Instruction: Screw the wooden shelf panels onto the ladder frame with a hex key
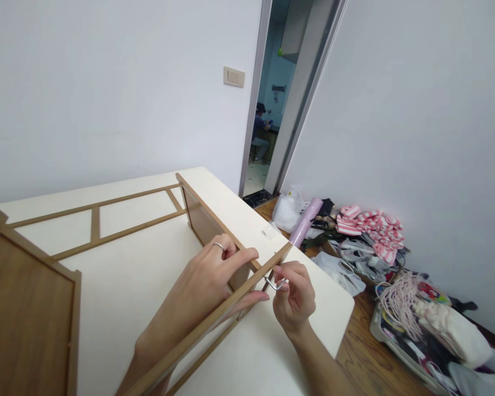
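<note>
A brown wooden frame (214, 311) with panelled ends and slatted sides lies on a white table (119, 297). My left hand (214, 269), with a ring on one finger, grips the upright end panel (196, 208) near the corner where it meets the front rail. Thumb and fingers sit on either side of that corner. My right hand (296, 294) pinches a bent metal hex key (275, 284), whose tip is at the outer face of the rail by the joint. The screw itself is too small to make out. At the left stands another wooden panel (33, 308).
A small white packet (271, 231) lies near the table's far edge. On the floor to the right are a pink roll (306, 221), striped cloth (371, 228), plastic bags (340, 272) and a full bin (390, 335). Through the doorway, a person (260, 132) sits in another room.
</note>
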The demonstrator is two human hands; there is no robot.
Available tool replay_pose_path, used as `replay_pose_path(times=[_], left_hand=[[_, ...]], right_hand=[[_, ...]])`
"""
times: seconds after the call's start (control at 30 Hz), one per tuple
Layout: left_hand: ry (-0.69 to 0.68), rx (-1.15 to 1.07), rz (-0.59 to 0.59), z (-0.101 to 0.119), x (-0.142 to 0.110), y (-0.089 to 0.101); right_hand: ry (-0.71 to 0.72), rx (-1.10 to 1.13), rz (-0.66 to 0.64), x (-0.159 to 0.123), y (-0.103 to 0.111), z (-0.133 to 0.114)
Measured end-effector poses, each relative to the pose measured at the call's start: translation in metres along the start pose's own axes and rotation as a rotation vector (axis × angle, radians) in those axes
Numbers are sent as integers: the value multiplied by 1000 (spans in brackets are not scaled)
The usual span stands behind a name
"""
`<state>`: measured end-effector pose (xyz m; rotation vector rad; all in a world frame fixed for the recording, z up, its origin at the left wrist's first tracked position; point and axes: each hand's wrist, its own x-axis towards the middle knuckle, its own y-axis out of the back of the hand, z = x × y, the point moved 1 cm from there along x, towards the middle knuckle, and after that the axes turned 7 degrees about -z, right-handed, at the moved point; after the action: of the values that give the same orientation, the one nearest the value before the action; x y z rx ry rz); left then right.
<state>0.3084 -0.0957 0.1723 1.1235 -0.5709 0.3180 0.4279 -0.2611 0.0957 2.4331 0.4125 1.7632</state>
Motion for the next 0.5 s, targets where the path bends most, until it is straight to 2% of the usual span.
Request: replay_pose_path(times=[0.17,0.5], left_hand=[[45,-73,-34,3,2,-7],[-28,-56,3,10,6,-4]], right_hand=[[-14,8,1,1,0,-1],[2,22,2,4,0,-2]])
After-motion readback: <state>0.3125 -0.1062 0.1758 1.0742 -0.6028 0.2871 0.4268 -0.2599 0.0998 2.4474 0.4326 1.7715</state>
